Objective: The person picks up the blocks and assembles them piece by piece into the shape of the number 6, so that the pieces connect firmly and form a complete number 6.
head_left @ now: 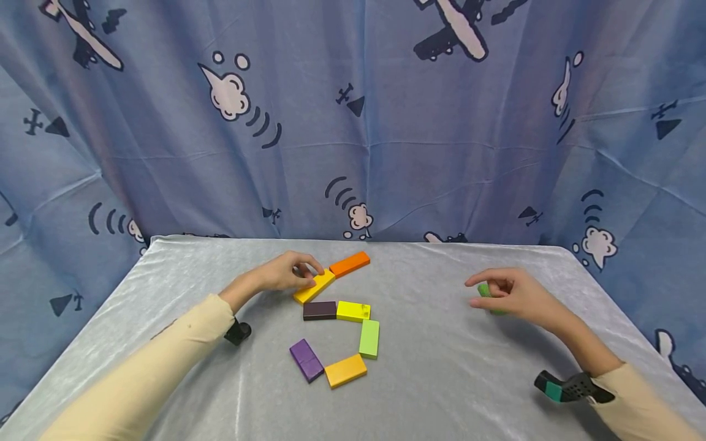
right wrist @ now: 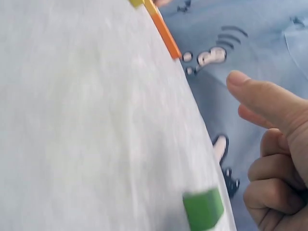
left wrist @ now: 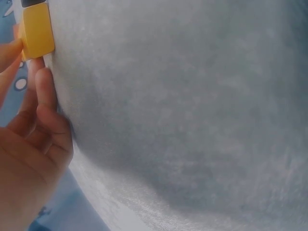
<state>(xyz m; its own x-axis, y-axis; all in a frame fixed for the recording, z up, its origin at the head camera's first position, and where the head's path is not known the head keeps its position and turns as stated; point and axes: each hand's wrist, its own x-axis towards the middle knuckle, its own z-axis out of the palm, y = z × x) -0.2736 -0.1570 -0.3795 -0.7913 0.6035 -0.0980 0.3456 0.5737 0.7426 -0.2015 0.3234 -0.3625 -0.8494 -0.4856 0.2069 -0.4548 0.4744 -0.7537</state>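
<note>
- The left hand (head_left: pixel 287 272) lies on the table with its fingertips (left wrist: pixel 44 79) pinching the near-left end of a yellow block (head_left: pixel 314 286); the block runs off toward 2 o'clock from the hand.
- An orange block (head_left: pixel 350 264) touches that yellow block's far end, further out at 2 o'clock.
- At 5 o'clock from the left hand, a dark brown block (head_left: pixel 319 310) and a bright yellow block (head_left: pixel 353 311) lie end to end, then a light green block (head_left: pixel 369 339), an amber block (head_left: pixel 345 370) and a purple block (head_left: pixel 306 360), curving round in a loose ring.
- The right hand (head_left: pixel 515 294), well apart at 3 o'clock, has its fingers curled loosely, index finger and thumb extended.
- A green block (right wrist: pixel 203 209) sits just under those fingers; whether they grasp it cannot be told.
- All rest on a pale grey tablecloth (head_left: pixel 441 367).
</note>
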